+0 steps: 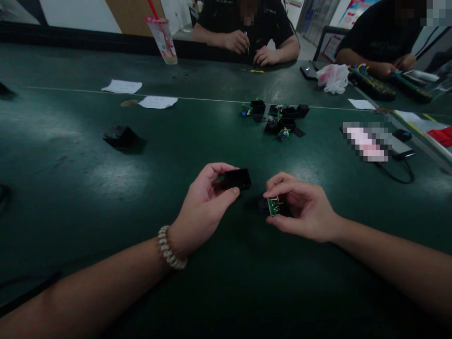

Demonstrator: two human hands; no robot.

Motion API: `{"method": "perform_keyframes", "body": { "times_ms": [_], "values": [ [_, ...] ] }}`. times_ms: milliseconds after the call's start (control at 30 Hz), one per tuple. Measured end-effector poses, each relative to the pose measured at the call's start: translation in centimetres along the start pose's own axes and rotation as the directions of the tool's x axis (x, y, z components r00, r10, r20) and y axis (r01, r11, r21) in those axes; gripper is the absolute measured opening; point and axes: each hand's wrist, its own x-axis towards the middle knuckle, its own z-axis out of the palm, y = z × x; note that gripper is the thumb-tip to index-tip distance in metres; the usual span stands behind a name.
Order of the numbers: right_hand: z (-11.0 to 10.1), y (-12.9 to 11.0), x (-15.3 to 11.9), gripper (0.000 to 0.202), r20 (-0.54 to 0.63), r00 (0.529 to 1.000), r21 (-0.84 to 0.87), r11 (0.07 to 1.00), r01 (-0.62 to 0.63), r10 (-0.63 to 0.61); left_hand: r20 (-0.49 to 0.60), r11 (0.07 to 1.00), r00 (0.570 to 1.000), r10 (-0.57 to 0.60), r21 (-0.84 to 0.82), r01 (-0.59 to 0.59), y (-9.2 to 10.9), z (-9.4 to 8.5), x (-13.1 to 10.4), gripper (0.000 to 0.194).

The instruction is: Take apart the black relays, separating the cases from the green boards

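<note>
Between the thumb and fingers of my left hand (208, 202) is a small black plastic case (238, 179), its hollow side facing up toward me. My right hand (303, 205) pinches a small green circuit board (273, 206) by its edges, and pins stick out from the board's face. A dark part with some blue shows at the board's left side. The two held pieces are close to each other but apart, above the green tabletop (141, 212).
Several black cases and boards (284, 117) lie in a cluster beyond my hands. A black case (120, 136) stands at left. Farther off are paper sheets (157, 102), a drink cup (164, 40), a plastic bag (332, 77) and a phone (402, 143). Two people sit across the table.
</note>
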Motion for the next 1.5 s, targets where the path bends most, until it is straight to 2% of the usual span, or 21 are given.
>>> {"method": "perform_keyframes", "body": {
  "times_ms": [733, 900, 1167, 1367, 1500],
  "values": [
    [0.29, -0.29, -0.03, 0.043, 0.022, 0.999, -0.004, 1.0, -0.027, 0.027, 0.003, 1.0, 1.0, -0.006, -0.003, 0.006, -0.12, -0.17, 0.01, 0.033],
    [0.05, -0.25, 0.28, 0.048, 0.02, 0.997, -0.076, 0.994, 0.072, -0.071, 0.002, 1.0, 1.0, -0.002, -0.002, 0.002, -0.1, -0.13, -0.03, 0.031],
    [-0.16, -0.14, 0.25, 0.048, 0.012, 0.997, -0.135, 0.988, 0.074, -0.073, 0.002, 1.0, 1.0, 0.004, -0.009, -0.004, -0.19, -0.16, 0.0, 0.033],
    [0.3, -0.31, 0.08, 0.051, -0.003, 1.0, -0.035, 0.999, -0.01, 0.01, -0.003, 1.0, 1.0, -0.005, -0.007, 0.005, -0.06, -0.07, 0.01, 0.032],
    [0.42, -0.26, 0.12, 0.04, -0.005, 1.0, -0.018, 1.0, 0.005, -0.005, -0.007, 1.0, 1.0, 0.011, -0.014, -0.011, -0.15, -0.07, 0.05, 0.033]
  ]
}}
